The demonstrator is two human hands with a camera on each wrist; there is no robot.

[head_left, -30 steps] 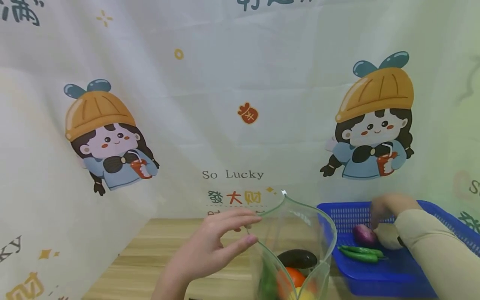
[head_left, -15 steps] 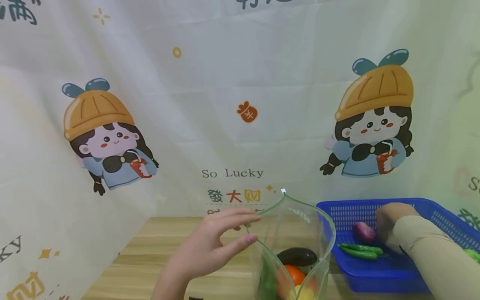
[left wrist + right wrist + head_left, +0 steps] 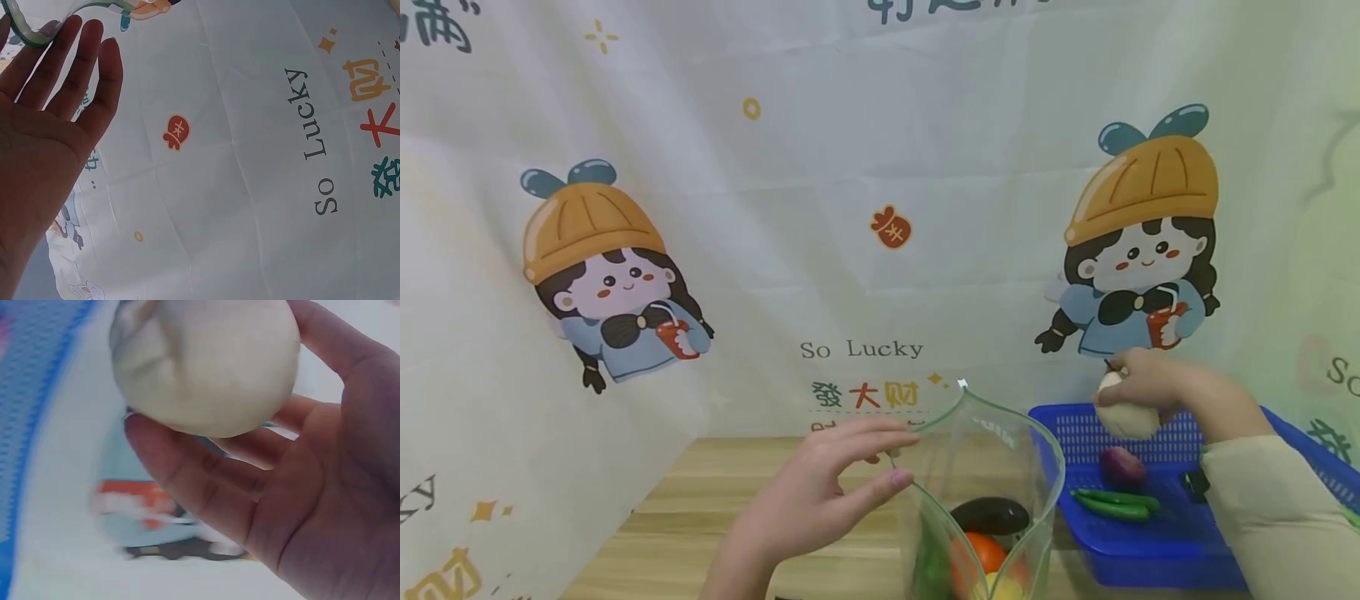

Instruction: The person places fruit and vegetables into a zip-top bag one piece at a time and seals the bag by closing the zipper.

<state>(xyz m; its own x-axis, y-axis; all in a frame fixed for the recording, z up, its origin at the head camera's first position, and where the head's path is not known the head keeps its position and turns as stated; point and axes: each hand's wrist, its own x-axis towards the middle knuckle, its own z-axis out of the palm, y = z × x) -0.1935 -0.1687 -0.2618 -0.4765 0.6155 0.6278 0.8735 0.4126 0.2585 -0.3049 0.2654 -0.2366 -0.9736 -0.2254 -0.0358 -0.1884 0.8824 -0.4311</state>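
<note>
My right hand (image 3: pixel 1172 387) holds up a round, cream-coloured vegetable (image 3: pixel 1127 410) over the blue basket's back rim. In the right wrist view, its smooth side and a creased side show between thumb and fingers. My left hand (image 3: pixel 827 483) is at the left rim of a clear bag (image 3: pixel 947 458) with a green edge. Its fingers are extended, and in the left wrist view the green rim (image 3: pixel 28 39) runs across the fingertips. Through the bag's mouth show an eggplant (image 3: pixel 990 516), a tomato (image 3: pixel 983 554), a yellow item (image 3: pixel 1003 586) and something green (image 3: pixel 931 562).
The blue plastic basket (image 3: pixel 1150 567) stands on the right, holding a red onion (image 3: pixel 1122 468), green chili peppers (image 3: pixel 1116 505) and a dark item (image 3: pixel 1195 485). Bright green shows at the far right. A printed cloth (image 3: pixel 805 292) hangs behind the wooden table (image 3: pixel 700 517).
My right hand has gripped the cream-coloured vegetable in the basket and lifted it up and to the left. My left hand and the bag have stayed almost still.
</note>
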